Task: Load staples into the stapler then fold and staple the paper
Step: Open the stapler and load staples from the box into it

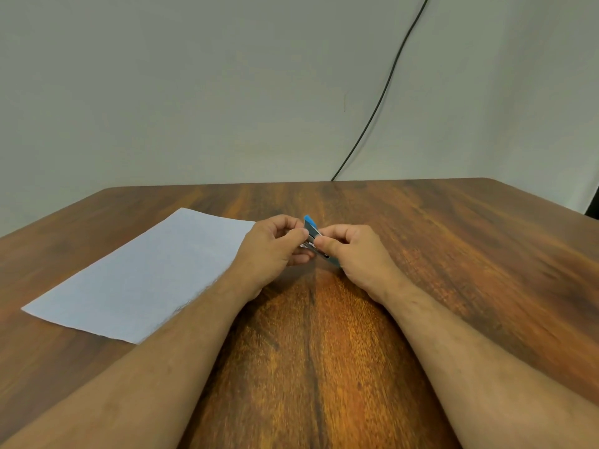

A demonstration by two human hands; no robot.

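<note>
Both hands meet over the middle of the brown wooden table. The left hand has its fingers curled and pinches something small and silvery at its thumb tip, perhaps a strip of staples, but it is too small to tell. The right hand grips the small stapler with a blue top and grey metal body; its thumb and forefinger are curled round the lower part. The stapler stands tilted between the two hands, with the blue end pointing away from the person.

I judge that the loading step is in hand. From here the strip could slip from the pinch, or break, if it meets the channel at an angle. The stapler could also turn in the right hand, because the grip is only at the fingertips.

As for containers, only the stapler's own channel counts, and whether staples already lie in it is hidden.

The flat sheet of pale blue-white paper lies unfolded just beside the left hand, partly under the left forearm.
</note>
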